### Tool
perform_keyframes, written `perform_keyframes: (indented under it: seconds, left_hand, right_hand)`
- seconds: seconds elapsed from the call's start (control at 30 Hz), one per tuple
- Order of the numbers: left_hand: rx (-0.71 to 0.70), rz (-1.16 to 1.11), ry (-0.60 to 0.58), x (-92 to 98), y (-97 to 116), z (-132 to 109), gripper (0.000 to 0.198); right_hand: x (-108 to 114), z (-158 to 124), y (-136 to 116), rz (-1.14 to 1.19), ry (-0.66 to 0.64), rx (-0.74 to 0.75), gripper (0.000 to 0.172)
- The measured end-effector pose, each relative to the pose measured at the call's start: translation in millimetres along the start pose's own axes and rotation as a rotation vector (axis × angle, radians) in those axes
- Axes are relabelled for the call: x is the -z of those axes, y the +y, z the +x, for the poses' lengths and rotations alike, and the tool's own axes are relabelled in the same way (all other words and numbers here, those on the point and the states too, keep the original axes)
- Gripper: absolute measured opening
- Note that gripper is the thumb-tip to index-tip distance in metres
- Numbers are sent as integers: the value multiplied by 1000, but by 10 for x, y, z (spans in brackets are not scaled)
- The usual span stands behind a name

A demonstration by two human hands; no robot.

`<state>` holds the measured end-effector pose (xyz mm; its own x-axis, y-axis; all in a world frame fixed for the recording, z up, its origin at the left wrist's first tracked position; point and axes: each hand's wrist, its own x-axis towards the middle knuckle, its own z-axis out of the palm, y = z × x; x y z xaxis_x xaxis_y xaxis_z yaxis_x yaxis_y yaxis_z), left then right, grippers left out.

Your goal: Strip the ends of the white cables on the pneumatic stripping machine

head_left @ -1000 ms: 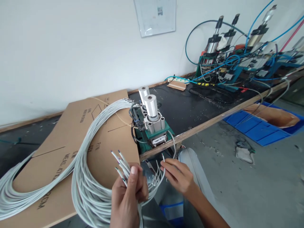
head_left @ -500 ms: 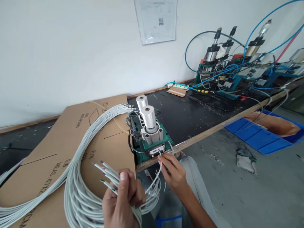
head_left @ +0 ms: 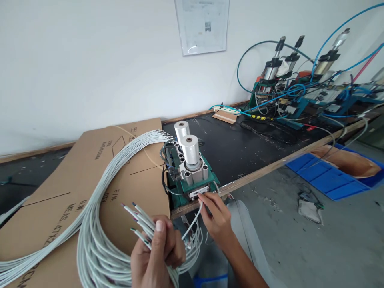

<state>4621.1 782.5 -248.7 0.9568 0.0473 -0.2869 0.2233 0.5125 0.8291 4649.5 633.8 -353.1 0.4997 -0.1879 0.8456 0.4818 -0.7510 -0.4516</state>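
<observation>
My left hand (head_left: 159, 250) is closed round a bunch of white cables (head_left: 142, 218), whose cut ends with coloured wire tips stick out past the thumb. My right hand (head_left: 216, 218) pinches a single white cable (head_left: 193, 226) close to its end. That end is at the front slot of a small green-based machine (head_left: 199, 192) with two silver knurled cylinders (head_left: 191, 152); my fingertips hide whether it is inside. A thick loop of white cables (head_left: 93, 232) curves over the cardboard on the left and passes under my left hand.
Flattened cardboard (head_left: 69, 172) covers the left of the black bench (head_left: 222, 144). Other pneumatic machines (head_left: 273, 72) with blue hoses stand at the back right. A blue bin (head_left: 327, 176) sits below the wooden bench edge. A paper sheet (head_left: 204, 28) hangs on the wall.
My right hand has shifted slightly left and down with the cable at the machine's front. My left hand still grips the bunch. The view has shifted slightly.
</observation>
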Motion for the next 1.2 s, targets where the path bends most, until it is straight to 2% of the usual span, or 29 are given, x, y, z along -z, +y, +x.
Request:
perform_keyframes:
  seconds: [0.4,0.7,0.87,1.03,1.2]
  left_hand:
    - [-17,55,-36,26,-27,-40,43]
    - [-29,75,6,-32,-10,-111,44]
    - [-27,69,-54,-42,-9,-107,47]
    - [4,77,-101,-59,3,-194,44]
    - [-8,322,-127,133,-99,-362,46]
  right_hand:
    - [-19,4,1,-41,25,-1,32]
    - [-10,26,16,-28,34,1,33]
    - [5,-8,31,-22,28,20,32]
    - [127,-131,-37,-14,13,70,40]
    - [330,-212,-203,-30,-40,70,39]
